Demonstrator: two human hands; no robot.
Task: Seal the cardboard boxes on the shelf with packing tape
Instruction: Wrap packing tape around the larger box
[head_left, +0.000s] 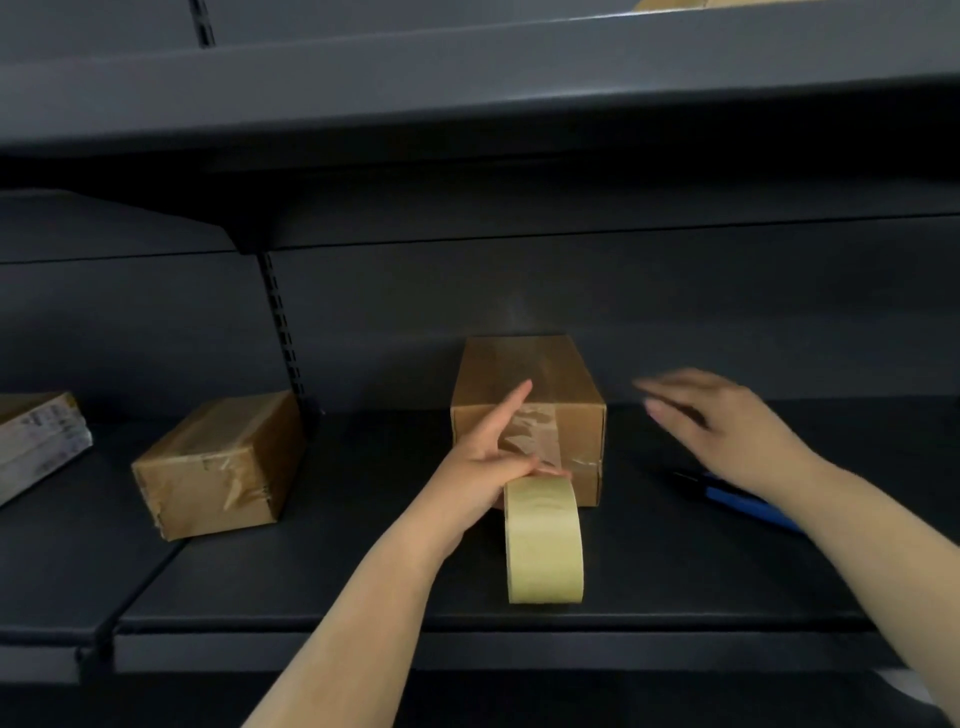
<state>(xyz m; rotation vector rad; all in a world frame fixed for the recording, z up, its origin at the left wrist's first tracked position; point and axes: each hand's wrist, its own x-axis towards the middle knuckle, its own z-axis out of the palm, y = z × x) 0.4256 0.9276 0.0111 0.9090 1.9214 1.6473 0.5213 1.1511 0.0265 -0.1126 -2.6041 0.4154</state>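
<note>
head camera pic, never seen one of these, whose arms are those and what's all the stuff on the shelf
There is no machine here. The one picture comes from a wide-angle camera worn on a person's head, looking forward and down, so the two bare arms are the wearer's own.

The left hand grips a roll of packing tape, its forefinger stretched onto a cardboard box that already carries clear tape. The right hand, blurred, is open and holds nothing; it hovers above a blue tool, too dark to name.

All this is on a dark metal shelf. To the left lies a second taped box, and at the far left edge a partly visible box.
</note>
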